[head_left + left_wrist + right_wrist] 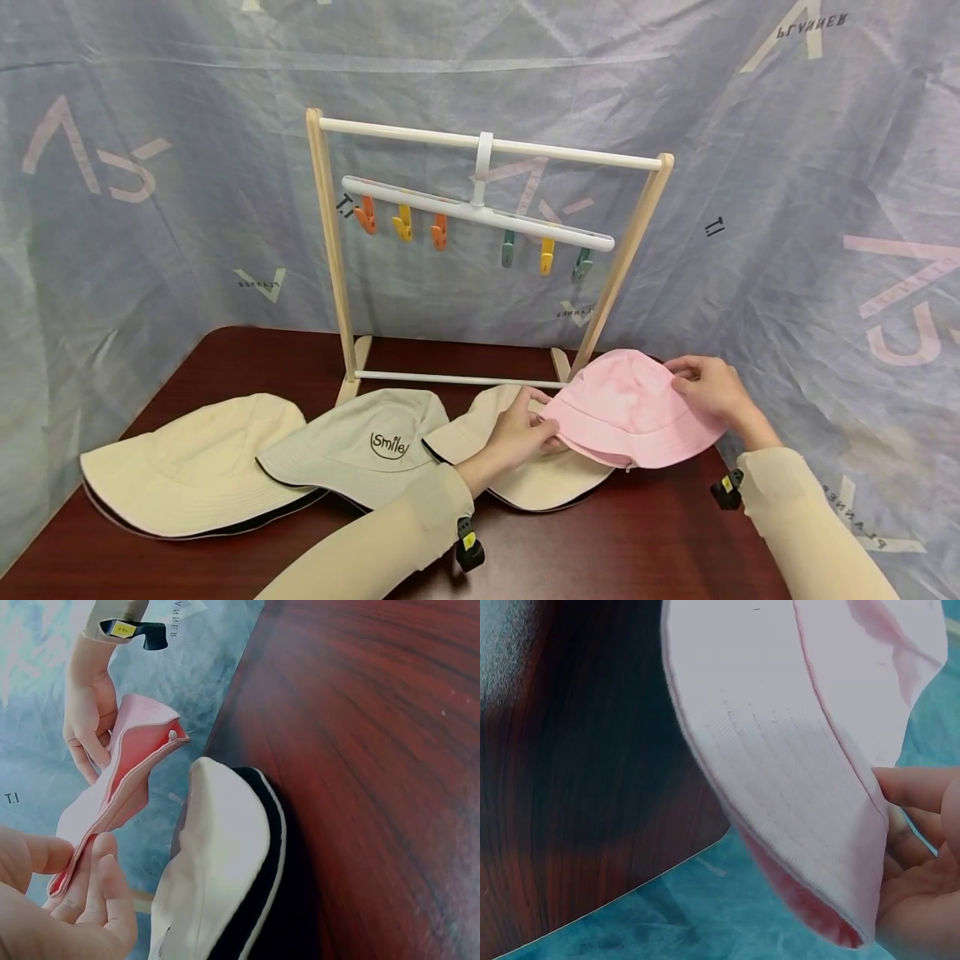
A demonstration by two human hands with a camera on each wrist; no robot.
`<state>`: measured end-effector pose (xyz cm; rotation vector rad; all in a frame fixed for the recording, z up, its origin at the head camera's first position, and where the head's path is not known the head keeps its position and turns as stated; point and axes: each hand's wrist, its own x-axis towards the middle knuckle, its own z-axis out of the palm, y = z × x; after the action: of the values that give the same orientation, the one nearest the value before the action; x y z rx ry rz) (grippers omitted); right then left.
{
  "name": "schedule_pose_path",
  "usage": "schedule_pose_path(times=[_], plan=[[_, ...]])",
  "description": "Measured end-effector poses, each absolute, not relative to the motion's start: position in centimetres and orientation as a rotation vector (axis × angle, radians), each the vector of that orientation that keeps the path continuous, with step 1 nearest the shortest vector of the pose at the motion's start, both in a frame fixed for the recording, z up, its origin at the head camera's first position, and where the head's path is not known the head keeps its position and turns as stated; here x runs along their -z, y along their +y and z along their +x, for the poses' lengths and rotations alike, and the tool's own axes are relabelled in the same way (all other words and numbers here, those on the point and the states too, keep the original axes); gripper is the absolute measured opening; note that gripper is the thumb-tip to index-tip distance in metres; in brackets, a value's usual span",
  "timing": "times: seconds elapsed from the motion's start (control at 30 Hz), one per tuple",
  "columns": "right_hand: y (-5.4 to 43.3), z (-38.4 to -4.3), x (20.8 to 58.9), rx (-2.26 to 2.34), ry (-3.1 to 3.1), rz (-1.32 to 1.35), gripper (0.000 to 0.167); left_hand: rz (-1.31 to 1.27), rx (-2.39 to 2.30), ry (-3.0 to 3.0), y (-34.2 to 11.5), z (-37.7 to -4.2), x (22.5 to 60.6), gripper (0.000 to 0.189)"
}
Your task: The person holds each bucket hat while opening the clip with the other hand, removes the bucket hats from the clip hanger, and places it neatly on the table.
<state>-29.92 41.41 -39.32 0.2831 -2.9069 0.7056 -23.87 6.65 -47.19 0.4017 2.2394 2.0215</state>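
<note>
A pink bucket hat (pixel 626 408) is held up above the table's right side, its crown upward and the brim tilted. My left hand (pixel 517 433) pinches the left end of its brim between thumb and fingers, plainly so in the left wrist view. At the other side my right hand (pixel 712 390) grips the hat with the thumb on the near face, close to the seam between crown and brim. In the left wrist view a small white bead-like piece (pixel 172 736) shows on the brim's edge. Behind my left hand lies a cream bucket hat (pixel 547 479) with a dark underside, partly covered.
A grey hat marked "Smile" (pixel 375 446) and another cream hat (pixel 195 467) lie on the dark red table (pixel 600 550). Behind them stands a wooden rack (pixel 330 250) with a white clip hanger (pixel 480 212) bearing several coloured clips. Printed grey cloth (pixel 787 250) surrounds the table.
</note>
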Motion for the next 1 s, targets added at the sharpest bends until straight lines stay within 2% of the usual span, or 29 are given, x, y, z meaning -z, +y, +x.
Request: schedule_pose_path(times=[0.73,1.0], plan=[[43.1,-31.3,40.6,-0.565,-2.970,0.282,0.026,0.283,-2.023,2.174,9.0,-23.7,48.4,0.036],[43.7,-31.3,41.9,-0.549,-2.984,0.264,0.027,0.315,-1.952,2.243,9.5,-23.7,48.8,0.035]])
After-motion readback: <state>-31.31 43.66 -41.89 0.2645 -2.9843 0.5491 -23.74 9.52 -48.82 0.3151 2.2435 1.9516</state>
